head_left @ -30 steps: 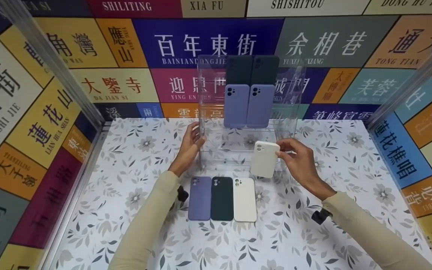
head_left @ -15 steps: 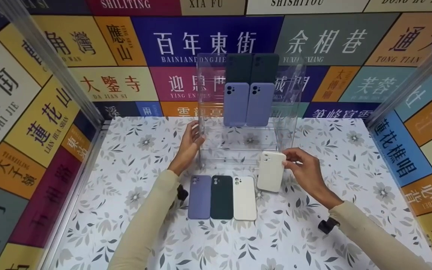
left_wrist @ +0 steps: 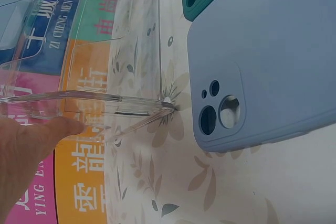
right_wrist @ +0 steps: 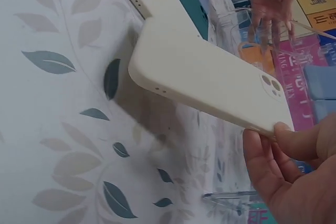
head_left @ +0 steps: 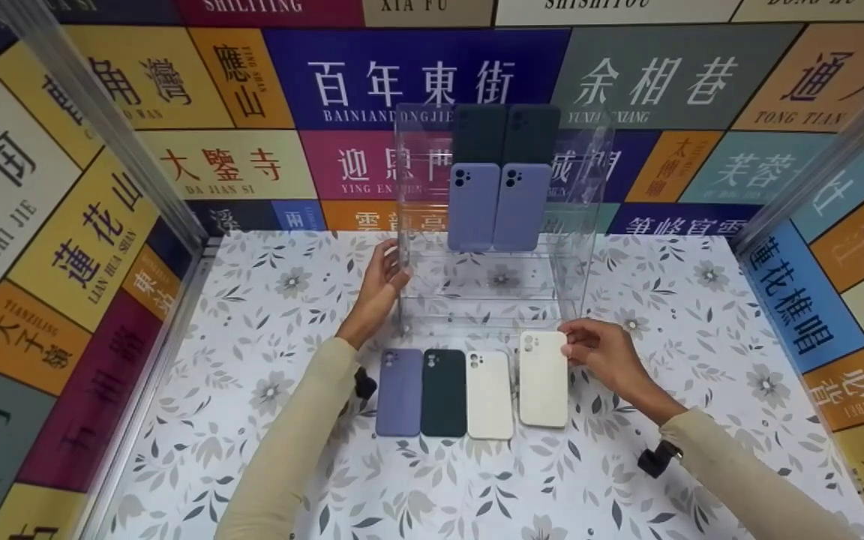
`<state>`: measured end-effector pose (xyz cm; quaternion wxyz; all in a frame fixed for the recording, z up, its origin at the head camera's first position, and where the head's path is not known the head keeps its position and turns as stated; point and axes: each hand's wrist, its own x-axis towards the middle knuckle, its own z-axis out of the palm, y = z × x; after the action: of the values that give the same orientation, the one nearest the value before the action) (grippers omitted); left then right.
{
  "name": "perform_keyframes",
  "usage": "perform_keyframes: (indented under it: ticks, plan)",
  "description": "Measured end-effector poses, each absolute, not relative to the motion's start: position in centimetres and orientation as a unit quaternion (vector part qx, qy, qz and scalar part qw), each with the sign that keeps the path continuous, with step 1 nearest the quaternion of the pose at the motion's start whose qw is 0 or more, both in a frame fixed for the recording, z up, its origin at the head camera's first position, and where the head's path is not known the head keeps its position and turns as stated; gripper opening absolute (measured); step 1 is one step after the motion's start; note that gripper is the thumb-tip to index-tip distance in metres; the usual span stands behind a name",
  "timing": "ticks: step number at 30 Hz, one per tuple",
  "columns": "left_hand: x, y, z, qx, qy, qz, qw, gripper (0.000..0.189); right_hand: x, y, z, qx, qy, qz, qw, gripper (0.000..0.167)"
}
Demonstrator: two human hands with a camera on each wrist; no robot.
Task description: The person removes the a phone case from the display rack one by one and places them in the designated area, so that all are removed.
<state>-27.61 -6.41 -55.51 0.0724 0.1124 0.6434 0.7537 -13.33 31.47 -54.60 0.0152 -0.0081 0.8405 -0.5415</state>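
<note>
My right hand pinches a cream phone case by its upper right edge, between thumb and fingers. In the right wrist view a shadow lies under this case, its lower end raised off the cloth. My left hand holds the left side of a clear display stand; its thumb lies along the clear panel in the left wrist view, other fingers hidden there. On the table, a purple case, a dark green case and another cream case lie side by side, left of the held one.
Two purple cases stand on the stand's upper part, with two dark green cases behind and above them. A floral cloth covers the table. Walls with coloured lettered panels rise at the back and both sides.
My right hand has drawn the cream case down and to the right, from in front of the stand to beside the row. My left hand has stayed at the stand.
</note>
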Motion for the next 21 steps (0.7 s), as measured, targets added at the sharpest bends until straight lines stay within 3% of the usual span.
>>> perform_keyframes:
  ticks: [7, 21]
  plan:
    - [-27.7, -6.3, -55.4, 0.102, 0.643, 0.756, 0.068, 0.061, -13.4, 31.2, -56.5, 0.010, 0.831, -0.553, 0.065, 0.029]
    - [-27.6, -6.4, -55.4, 0.109, 0.648, 0.751, 0.067, 0.062, -13.6, 30.3, -58.9, 0.044, 0.848, -0.520, 0.095, 0.026]
